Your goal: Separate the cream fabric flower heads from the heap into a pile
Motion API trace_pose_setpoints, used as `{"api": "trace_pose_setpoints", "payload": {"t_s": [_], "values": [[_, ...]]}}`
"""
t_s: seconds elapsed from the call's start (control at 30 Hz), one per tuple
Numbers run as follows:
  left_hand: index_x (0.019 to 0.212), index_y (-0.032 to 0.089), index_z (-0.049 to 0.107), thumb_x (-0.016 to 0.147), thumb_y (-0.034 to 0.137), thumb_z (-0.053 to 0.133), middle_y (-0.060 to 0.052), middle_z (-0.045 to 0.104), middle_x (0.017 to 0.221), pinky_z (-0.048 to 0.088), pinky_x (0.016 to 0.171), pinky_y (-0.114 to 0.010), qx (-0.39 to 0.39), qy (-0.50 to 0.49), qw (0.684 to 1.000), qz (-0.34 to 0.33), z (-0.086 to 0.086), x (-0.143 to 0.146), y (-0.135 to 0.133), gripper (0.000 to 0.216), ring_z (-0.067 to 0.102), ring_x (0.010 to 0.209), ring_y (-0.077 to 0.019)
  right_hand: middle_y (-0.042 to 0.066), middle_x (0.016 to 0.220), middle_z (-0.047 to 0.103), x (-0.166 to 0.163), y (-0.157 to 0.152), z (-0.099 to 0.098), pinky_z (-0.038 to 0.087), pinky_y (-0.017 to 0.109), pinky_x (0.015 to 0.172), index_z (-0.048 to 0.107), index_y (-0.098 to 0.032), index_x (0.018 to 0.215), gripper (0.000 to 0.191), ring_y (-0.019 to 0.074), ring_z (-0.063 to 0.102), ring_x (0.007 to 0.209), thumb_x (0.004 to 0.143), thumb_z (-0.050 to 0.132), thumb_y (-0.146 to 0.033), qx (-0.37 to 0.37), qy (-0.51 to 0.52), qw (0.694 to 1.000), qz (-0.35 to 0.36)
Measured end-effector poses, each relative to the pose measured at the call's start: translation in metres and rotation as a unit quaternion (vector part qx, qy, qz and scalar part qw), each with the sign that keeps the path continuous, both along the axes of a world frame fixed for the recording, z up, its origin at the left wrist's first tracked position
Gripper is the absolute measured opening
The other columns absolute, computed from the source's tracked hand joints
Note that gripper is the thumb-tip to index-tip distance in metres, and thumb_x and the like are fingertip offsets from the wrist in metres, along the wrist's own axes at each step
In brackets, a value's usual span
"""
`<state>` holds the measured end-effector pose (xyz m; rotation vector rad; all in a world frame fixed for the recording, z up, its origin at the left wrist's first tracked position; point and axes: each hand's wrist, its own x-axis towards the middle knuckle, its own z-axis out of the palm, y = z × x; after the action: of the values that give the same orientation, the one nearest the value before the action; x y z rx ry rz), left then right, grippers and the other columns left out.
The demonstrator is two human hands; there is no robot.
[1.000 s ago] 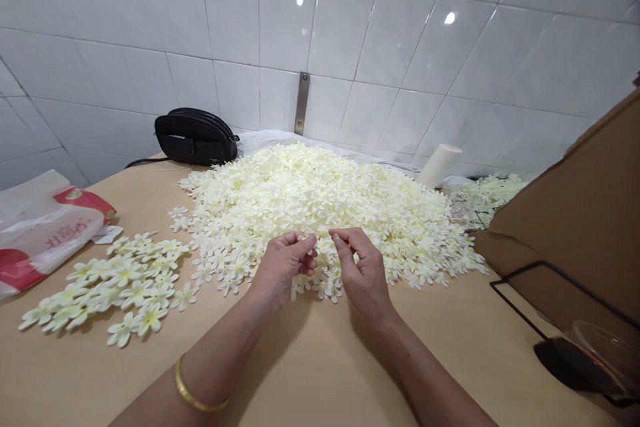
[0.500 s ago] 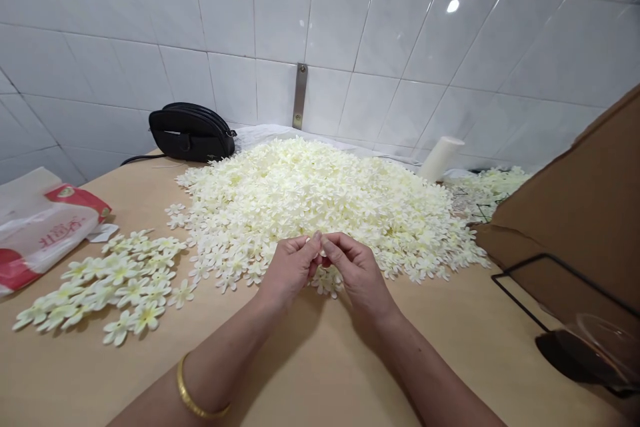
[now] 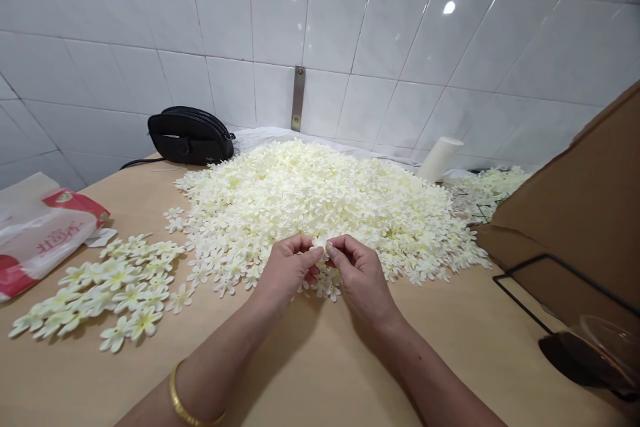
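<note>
A white artificial flower (image 3: 321, 244) is pinched between my two hands at the front of a large heap of like flowers (image 3: 310, 193). My left hand (image 3: 290, 268) grips it with thumb and fingertips from the left. From the other side, my right hand (image 3: 361, 279) holds the flower's edge between thumb and forefinger. Both hands are closed, and the lower fingers are partly hidden. A gold bangle (image 3: 181, 400) circles my left forearm. Several larger, yellow-centred flowers (image 3: 120, 273) lie spread on the table to the left.
A black bag (image 3: 190, 137) stands against the tiled wall. At the left edge of the table (image 3: 310, 373) lies a red and white plastic packet (image 3: 55, 233). To the right are a white roll (image 3: 440, 159), a brown cardboard piece (image 3: 575, 200) and dark glasses (image 3: 580, 360).
My fingertips have moved slightly apart and a little lower, and the flower's petals now show between them. The view has shifted very slightly.
</note>
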<state>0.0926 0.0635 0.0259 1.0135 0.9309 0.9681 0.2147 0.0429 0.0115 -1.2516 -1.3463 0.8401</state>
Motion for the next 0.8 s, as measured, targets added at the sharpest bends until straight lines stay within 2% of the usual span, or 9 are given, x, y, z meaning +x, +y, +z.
{"api": "trace_pose_setpoints", "payload": {"t_s": [0.13,0.23,0.37,0.57,0.8], "values": [[0.061,0.015,0.052,0.063,0.026,0.063,0.006,0.046,0.044,0.036,0.046,-0.020,0.019,0.015,1.000,0.016,-0.0015,-0.0011,0.0011,0.016,0.042,0.041,-0.0060,-0.001,0.066,0.054,-0.0006,-0.0015,-0.0021,0.040,0.023,0.057,0.055,-0.017,0.077,0.011,0.0118,0.049,0.061,0.079,0.048,-0.026,0.026,-0.046,0.998,-0.028],[0.063,0.015,0.055,0.064,0.027,0.063,0.006,0.045,0.044,0.035,0.047,-0.019,0.024,0.021,0.999,0.031,-0.0034,-0.0030,0.0025,0.015,0.041,0.042,-0.0056,0.002,0.078,0.057,0.0006,-0.0041,0.0011,0.042,0.026,0.065,0.056,-0.018,0.089,0.013,0.0141,0.053,0.073,0.079,0.047,-0.020,0.102,-0.121,0.984,-0.076],[0.062,0.014,0.057,0.064,0.026,0.063,0.005,0.044,0.045,0.035,0.047,-0.019,0.028,0.020,0.999,0.038,-0.0048,-0.0040,0.0045,0.014,0.040,0.044,-0.0057,0.004,0.081,0.057,0.0014,-0.0068,0.0071,0.042,0.027,0.070,0.060,-0.018,0.086,0.017,0.0146,0.053,0.078,0.082,0.043,-0.015,0.183,-0.198,0.962,-0.045],[0.062,0.012,0.058,0.065,0.028,0.062,0.004,0.044,0.045,0.034,0.047,-0.019,0.027,-0.005,0.999,0.016,-0.0007,-0.0029,0.0030,0.017,0.038,0.045,-0.0060,0.004,0.077,0.057,0.0027,-0.0061,0.0039,0.041,0.025,0.067,0.060,-0.016,0.082,0.015,0.0136,0.053,0.073,0.080,0.046,-0.013,0.175,-0.241,0.954,-0.025],[0.060,0.014,0.056,0.070,0.039,0.058,0.002,0.047,0.051,0.037,0.049,-0.021,0.048,0.015,0.999,-0.002,-0.0015,-0.0037,-0.0005,0.027,0.043,0.047,-0.0075,0.003,0.072,0.058,0.0079,-0.0059,0.0032,0.041,0.024,0.064,0.061,-0.017,0.078,0.018,0.0134,0.054,0.069,0.082,0.043,-0.013,0.175,-0.257,0.950,-0.009]]}}
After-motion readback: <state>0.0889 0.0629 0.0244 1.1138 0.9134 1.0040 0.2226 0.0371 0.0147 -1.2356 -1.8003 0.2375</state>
